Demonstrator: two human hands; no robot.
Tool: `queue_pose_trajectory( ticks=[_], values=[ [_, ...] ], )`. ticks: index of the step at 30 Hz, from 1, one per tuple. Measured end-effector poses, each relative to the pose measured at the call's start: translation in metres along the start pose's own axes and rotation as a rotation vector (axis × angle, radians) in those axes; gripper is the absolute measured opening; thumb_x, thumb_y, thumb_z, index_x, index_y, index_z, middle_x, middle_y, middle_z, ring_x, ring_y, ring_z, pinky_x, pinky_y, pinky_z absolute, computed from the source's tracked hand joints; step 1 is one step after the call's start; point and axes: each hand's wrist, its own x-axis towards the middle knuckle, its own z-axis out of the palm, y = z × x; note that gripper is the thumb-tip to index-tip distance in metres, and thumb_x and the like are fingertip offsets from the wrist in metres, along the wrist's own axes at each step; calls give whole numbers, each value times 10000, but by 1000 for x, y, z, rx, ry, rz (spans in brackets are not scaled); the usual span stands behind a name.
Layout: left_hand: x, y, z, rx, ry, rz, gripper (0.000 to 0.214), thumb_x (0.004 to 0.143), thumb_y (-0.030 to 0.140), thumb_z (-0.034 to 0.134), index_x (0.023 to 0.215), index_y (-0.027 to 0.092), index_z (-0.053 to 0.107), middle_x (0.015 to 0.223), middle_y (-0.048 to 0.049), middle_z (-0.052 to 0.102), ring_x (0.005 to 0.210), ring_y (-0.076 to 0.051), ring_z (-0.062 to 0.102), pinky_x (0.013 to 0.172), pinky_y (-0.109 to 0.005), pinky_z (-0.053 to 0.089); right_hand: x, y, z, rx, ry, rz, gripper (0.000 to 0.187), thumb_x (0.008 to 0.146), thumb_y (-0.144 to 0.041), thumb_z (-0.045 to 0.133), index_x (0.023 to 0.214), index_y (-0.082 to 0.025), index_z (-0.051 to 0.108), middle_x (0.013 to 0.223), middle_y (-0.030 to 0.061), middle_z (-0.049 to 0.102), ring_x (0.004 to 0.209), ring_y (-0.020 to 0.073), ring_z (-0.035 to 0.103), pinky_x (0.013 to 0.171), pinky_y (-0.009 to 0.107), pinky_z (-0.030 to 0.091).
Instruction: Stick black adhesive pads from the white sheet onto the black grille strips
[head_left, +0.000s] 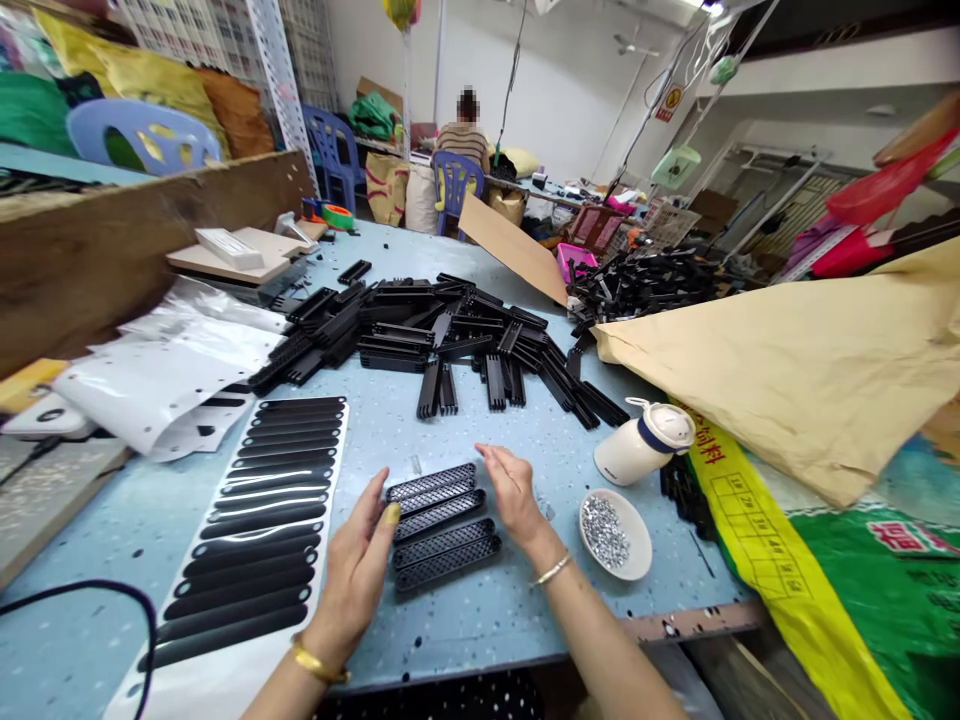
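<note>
Several black strips with a crosshatched top and rounded ends (442, 515) lie side by side on the blue speckled table (540, 620) in front of me. At their left ends is my left hand (356, 560), fingers stretched out, its thumb touching or very near the strips. My right hand (514, 495) is held open just past their right ends, fingers extended. Neither hand is closed round anything. To the left, a white sheet bears a column of flat black adhesive strips (251, 530). A white bowl (637, 550) of small shiny metal pieces (606, 530) stands right of my right hand.
A heap of black slotted plastic pieces (397, 330) spreads across the table behind my hands. A cream bottle (641, 445) lies on its side or leans near the bowl. White plastic sheeting (172, 370) is at left, brown paper (795, 350) at right. A person (463, 140) sits far back.
</note>
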Motion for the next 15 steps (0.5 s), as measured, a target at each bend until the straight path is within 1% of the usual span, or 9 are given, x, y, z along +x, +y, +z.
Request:
queue_pose_trajectory(
  ticks=[2,3,7,10,12,15],
  values=[
    [4,2,13,-28,7,-4,583,936,488,396,1393,133,468,1471,-146,473,1366,-286,424,1147,-496,308,-2,1,9,20,-28,-2,406,980,-385,400,957,-166,742,917,73,735,884,189,662,822,275,488],
    [4,1,18,-29,11,-3,561,940,475,391,1382,142,481,1463,-141,485,1363,-282,429,1148,-498,305,-7,1,10,25,-28,1,412,986,-374,386,941,-175,743,887,63,734,855,183,664,804,271,488],
    [1,-4,31,-6,9,67,474,945,426,393,1308,163,545,1348,-125,591,1260,-273,539,1108,-498,376,-43,-1,9,25,49,25,426,1007,-344,327,982,-184,721,948,67,719,906,184,650,841,282,466],
    [3,-8,36,2,37,119,432,929,402,412,1225,150,600,1260,-133,639,1194,-276,582,1082,-498,404,-60,0,11,35,140,66,423,1001,-385,339,967,-180,708,949,74,707,926,195,640,857,290,463],
    [6,-9,37,-4,49,132,406,915,402,427,1165,157,634,1211,-127,668,1162,-277,604,1065,-491,426,-63,3,16,50,190,103,424,990,-426,359,935,-181,702,930,75,707,917,202,642,850,294,470],
    [9,-8,34,-15,55,140,400,899,413,442,1114,160,663,1165,-120,699,1116,-275,640,1028,-465,470,-60,7,21,65,219,119,430,980,-458,375,915,-178,695,929,84,715,914,212,647,845,305,477]
  ],
)
